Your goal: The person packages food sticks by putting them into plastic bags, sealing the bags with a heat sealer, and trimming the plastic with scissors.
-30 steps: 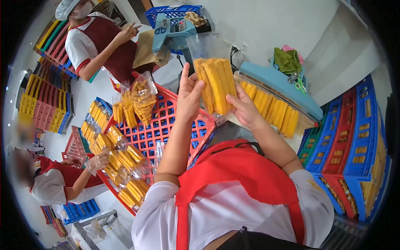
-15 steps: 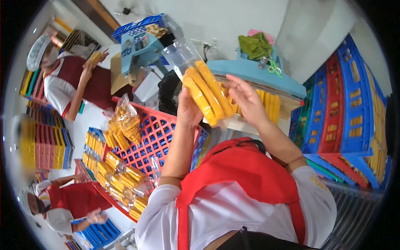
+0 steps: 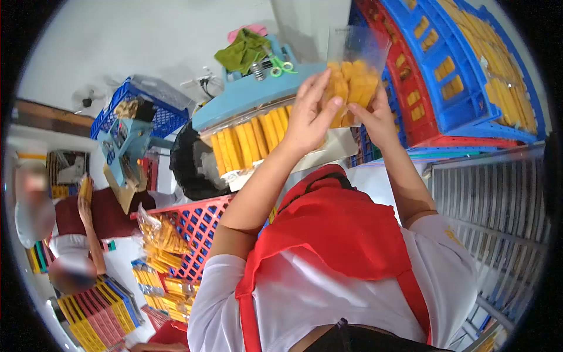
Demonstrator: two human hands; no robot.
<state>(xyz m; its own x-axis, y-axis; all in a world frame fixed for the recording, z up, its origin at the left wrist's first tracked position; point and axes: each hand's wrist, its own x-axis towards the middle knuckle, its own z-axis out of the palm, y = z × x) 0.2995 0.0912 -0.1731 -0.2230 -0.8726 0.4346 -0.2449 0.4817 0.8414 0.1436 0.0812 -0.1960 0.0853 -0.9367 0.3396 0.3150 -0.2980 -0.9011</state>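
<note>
A clear plastic bag of yellow-orange sticks (image 3: 355, 82) is held up between my hands at the right end of a light blue machine. My left hand (image 3: 308, 114) is closed around the bag's left side, its thumb across the front. At the lower right, my right hand (image 3: 378, 117) grips the bag between thumb and fingers. The bag's upper part stands up flat and unfilled. Below the machine, a row of similar yellow sticks (image 3: 249, 139) lies side by side, partly covered by my left hand and forearm.
Behind my hands is the light blue machine (image 3: 231, 97), with green-handled scissors (image 3: 282, 66) and a green cloth (image 3: 243, 51) above it. Blue and red crates (image 3: 463, 108) stack up at right. At left, a red crate (image 3: 205, 226) holds filled bags (image 3: 167, 234); a co-worker (image 3: 88, 217) stands beyond.
My view has turned right. Both hands and the bag have moved right, past the row of sticks, toward the stacked crates. The right hand, earlier open beside the bag, now grips it.
</note>
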